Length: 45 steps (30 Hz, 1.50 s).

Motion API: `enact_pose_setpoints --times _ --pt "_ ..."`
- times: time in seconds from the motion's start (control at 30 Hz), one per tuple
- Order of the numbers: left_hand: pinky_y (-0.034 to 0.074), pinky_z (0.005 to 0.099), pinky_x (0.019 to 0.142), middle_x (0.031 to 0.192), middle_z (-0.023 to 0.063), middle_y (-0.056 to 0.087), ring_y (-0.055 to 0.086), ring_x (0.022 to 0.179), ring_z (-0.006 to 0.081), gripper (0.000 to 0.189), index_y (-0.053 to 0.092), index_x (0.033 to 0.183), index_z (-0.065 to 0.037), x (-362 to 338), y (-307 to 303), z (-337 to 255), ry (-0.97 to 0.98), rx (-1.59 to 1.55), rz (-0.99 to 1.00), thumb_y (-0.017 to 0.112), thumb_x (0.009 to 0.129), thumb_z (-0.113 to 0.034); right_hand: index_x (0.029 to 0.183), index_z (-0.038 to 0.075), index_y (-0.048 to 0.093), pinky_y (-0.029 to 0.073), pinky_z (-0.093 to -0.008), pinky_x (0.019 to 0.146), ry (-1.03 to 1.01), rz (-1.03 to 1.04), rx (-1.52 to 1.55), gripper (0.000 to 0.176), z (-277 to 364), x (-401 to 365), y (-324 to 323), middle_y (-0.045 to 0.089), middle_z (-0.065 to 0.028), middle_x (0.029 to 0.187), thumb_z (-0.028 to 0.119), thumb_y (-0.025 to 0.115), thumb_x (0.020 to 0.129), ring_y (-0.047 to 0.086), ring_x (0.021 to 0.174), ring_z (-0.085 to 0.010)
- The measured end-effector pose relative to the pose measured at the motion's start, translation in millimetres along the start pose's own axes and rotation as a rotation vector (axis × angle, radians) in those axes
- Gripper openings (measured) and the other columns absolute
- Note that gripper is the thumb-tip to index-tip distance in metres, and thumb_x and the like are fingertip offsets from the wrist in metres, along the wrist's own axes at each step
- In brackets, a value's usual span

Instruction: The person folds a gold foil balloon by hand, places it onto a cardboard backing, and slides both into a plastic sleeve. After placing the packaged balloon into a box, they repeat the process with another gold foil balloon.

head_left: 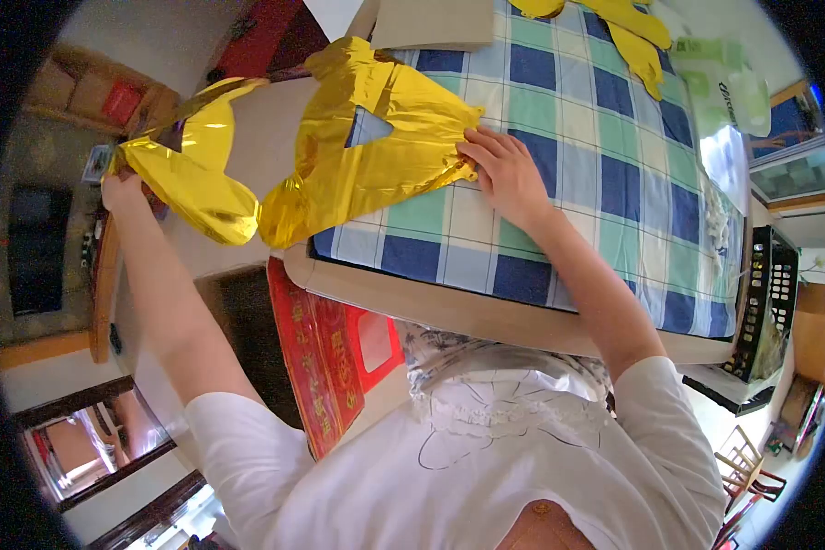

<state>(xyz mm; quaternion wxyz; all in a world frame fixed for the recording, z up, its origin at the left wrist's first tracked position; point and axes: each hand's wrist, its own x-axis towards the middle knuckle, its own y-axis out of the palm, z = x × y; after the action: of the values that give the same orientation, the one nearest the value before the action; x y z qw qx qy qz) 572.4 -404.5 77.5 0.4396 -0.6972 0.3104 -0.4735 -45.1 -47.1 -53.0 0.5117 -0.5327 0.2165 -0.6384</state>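
A shiny gold foil sheet [339, 156], shaped with a triangular cut-out, spreads across the left part of a table covered in blue, green and white checked cloth [532, 183]. Its left portion hangs past the table edge, raised in my left hand [124, 190], whose fingers are closed round the foil's far left end. My right hand [507, 176] lies on the gathered right end of the foil, fingers pressed together over it against the cloth.
More gold foil [637, 41] lies at the table's far right. A beige board [433, 23] rests at the far edge, and a green and white plastic package [724, 87] is beyond the right side. A black rack [763, 307] stands at the right; red printed paper [316, 362] is below the near left edge.
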Motion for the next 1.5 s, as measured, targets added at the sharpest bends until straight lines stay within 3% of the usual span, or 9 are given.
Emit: enact_pose_setpoints --times 0.23,0.37,0.53,0.77,0.9,1.03,1.13,1.27,1.5 --pt "0.053 0.0404 0.081 0.11 0.0149 0.066 0.064 0.102 0.0317 0.063 0.06 0.115 -0.002 -3 -54 45 -0.106 0.52 -0.214 0.062 0.081 -0.055 0.116 0.009 0.057 0.038 -0.0422 0.102 0.001 -0.007 0.02 0.038 1 0 -2 0.056 -0.0095 0.127 0.0 0.055 0.079 0.048 0.124 -0.0281" --pt "0.053 0.0377 0.082 0.111 0.014 0.066 0.064 0.103 0.029 0.067 0.061 0.114 -0.002 32 -62 120 -0.254 0.27 -0.174 0.063 0.079 -0.059 0.115 0.009 0.057 0.037 -0.0426 0.102 -0.012 -0.018 0.009 0.037 0 -1 -1 0.056 -0.0101 0.127 0.002 0.055 0.079 0.048 0.123 -0.0285" --pt "0.05 0.0441 0.087 0.114 0.0188 0.063 0.061 0.101 0.0386 0.054 0.061 0.111 -0.005 -56 -127 56 0.139 0.299 -0.366 0.076 0.07 -0.038 0.117 0.008 0.057 0.036 -0.0438 0.104 -0.023 0.002 0.0 0.038 -2 -1 1 0.054 -0.0125 0.13 0.007 0.055 0.079 0.047 0.124 -0.0299" --pt "0.042 0.042 0.096 0.122 0.0206 0.055 0.053 0.112 0.0348 0.045 0.052 0.127 -0.007 -158 -117 -141 0.682 0.054 -0.646 0.061 0.084 -0.019 0.122 0.011 0.054 0.041 -0.043 0.1 0.046 -0.099 0.217 0.049 0 -9 -12 0.047 -0.0166 0.134 -0.006 0.052 0.076 0.046 0.121 -0.0366" --pt "0.04 0.0395 0.098 0.125 0.0203 0.053 0.051 0.114 0.03 0.044 0.051 0.129 -0.003 -307 -161 -305 0.468 -1.256 -0.003 0.056 0.092 -0.027 0.119 0.01 0.057 0.043 -0.0417 0.097 0.156 -0.127 0.342 0.045 -5 -44 -47 0.048 -0.0168 0.133 -0.007 0.05 0.078 0.046 0.121 -0.037" --pt "0.042 0.0323 0.088 0.104 0.0077 0.058 0.053 0.098 0.0179 0.024 0.055 0.108 -0.004 -412 -169 -380 0.784 -1.244 0.531 0.054 0.096 -0.025 0.115 0.01 0.06 0.046 -0.0402 0.094 0.338 -0.139 0.4 0.039 -26 -96 -115 0.051 -0.0159 0.129 -0.006 0.051 0.081 0.049 0.118 -0.0358" --pt "0.042 0.0377 0.087 0.102 0.0168 0.056 0.054 0.099 0.032 0.016 0.053 0.1 -0.003 -509 -139 -410 1.128 -1.167 0.946 0.056 0.091 -0.016 0.114 0.008 0.06 0.043 -0.0384 0.097 0.449 -0.141 0.28 0.037 -53 -143 -158 0.054 -0.0139 0.126 -0.007 0.051 0.082 0.05 0.119 -0.0329" --pt "0.04 0.0479 0.094 0.12 0.0197 0.054 0.048 0.116 0.0415 0.017 0.051 0.099 -0.005 -593 -91 -403 1.609 -1.098 0.794 0.06 0.087 -0.013 0.113 0.006 0.06 0.042 -0.0369 0.098 0.614 -0.202 0.228 0.035 -76 -196 -207 0.058 -0.0131 0.121 -0.007 0.05 0.082 0.053 0.116 -0.0313" --pt "0.03 0.0535 0.106 0.132 0.0208 0.047 0.035 0.131 0.0439 0.03 0.055 0.106 -0.005 -603 -104 -373 1.605 -0.835 0.952 0.064 0.086 -0.025 0.112 0.005 0.061 0.042 -0.037 0.097 0.617 -0.217 0.102 0.032 -74 -194 -252 0.061 -0.0134 0.118 -0.006 0.049 0.084 0.056 0.112 -0.0314"
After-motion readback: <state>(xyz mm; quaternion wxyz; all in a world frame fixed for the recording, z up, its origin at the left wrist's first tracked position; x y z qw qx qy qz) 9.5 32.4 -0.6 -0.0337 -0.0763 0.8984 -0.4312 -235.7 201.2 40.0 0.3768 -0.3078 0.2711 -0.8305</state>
